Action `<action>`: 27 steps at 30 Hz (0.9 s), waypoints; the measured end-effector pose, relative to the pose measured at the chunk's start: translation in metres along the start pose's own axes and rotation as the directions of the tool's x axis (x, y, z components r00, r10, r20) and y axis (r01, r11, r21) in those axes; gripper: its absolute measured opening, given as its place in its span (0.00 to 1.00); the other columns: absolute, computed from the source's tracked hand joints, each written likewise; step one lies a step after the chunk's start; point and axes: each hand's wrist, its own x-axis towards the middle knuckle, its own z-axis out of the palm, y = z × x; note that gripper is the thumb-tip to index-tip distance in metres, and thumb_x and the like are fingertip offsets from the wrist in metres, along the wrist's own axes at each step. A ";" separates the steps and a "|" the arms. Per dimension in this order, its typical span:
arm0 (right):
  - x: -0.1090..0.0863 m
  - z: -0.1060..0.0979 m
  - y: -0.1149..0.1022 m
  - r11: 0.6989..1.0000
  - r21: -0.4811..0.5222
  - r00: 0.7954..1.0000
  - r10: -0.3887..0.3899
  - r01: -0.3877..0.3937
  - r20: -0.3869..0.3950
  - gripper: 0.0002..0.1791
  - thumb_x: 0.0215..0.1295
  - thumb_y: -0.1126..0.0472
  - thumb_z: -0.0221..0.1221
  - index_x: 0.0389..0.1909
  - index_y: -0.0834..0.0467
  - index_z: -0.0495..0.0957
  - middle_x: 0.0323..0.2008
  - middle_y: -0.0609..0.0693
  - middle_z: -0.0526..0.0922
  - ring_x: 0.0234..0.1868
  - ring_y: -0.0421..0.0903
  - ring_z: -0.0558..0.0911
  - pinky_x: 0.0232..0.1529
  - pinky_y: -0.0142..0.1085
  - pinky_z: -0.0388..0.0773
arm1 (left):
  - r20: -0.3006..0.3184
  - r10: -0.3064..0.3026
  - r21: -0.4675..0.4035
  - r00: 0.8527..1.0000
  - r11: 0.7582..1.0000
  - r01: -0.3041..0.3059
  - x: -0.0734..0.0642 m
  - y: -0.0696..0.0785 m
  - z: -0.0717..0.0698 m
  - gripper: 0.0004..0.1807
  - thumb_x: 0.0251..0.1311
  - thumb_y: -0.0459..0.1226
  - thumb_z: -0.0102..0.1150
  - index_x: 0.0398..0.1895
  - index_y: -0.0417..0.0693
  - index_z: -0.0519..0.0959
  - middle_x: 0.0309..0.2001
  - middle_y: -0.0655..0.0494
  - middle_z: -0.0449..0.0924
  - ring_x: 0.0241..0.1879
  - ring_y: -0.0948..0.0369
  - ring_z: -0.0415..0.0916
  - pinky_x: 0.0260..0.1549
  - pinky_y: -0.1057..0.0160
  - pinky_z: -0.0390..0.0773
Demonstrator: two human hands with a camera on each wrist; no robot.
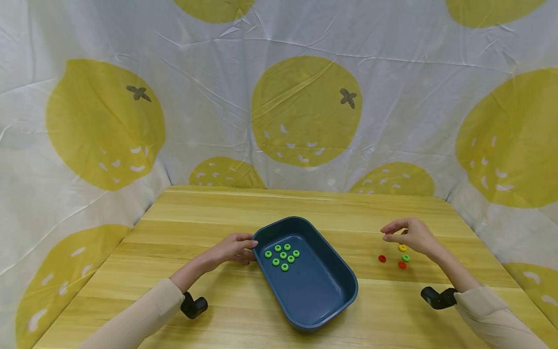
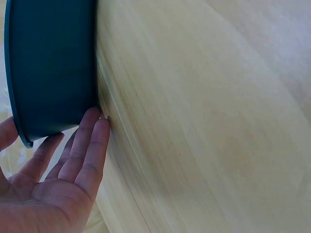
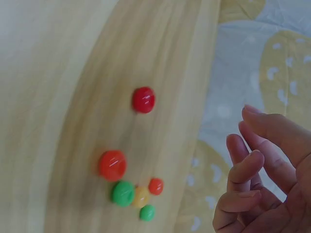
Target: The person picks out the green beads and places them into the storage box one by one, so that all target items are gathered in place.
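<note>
A dark blue tray (image 1: 316, 288) stands at a slant on the table, with several green ring beads (image 1: 283, 255) grouped toward its far left end. At the tray's left corner my left hand (image 1: 231, 248) holds the rim, the thumb on one side and fingertips against the outer wall (image 2: 53, 73). My right hand (image 1: 413, 236) hovers over the table to the right, thumb and forefinger near each other, with no bead visible between them. Below it lie a red bead (image 3: 144, 100), an orange bead (image 3: 112, 165), a green bead (image 3: 123, 193), a yellow bead (image 3: 141, 197) and smaller-looking orange and green ones.
The wooden table (image 1: 209, 208) ends at a hanging cloth (image 1: 209, 97) with yellow fruit prints, behind and at both sides. A black wrist device (image 1: 193, 306) sits at the left sleeve, another black device (image 1: 438, 298) at the right.
</note>
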 end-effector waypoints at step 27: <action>-0.037 0.009 0.063 0.988 -0.137 0.998 0.063 -0.067 -0.030 0.12 0.52 0.57 0.67 0.36 0.58 0.85 0.38 0.57 0.86 0.31 0.30 0.74 0.25 0.27 0.70 | -0.002 0.008 0.003 1.000 1.000 -0.008 0.000 0.000 0.000 0.30 0.68 0.44 0.47 0.64 0.30 0.62 0.55 0.34 0.75 0.48 0.50 0.81 0.48 0.51 0.80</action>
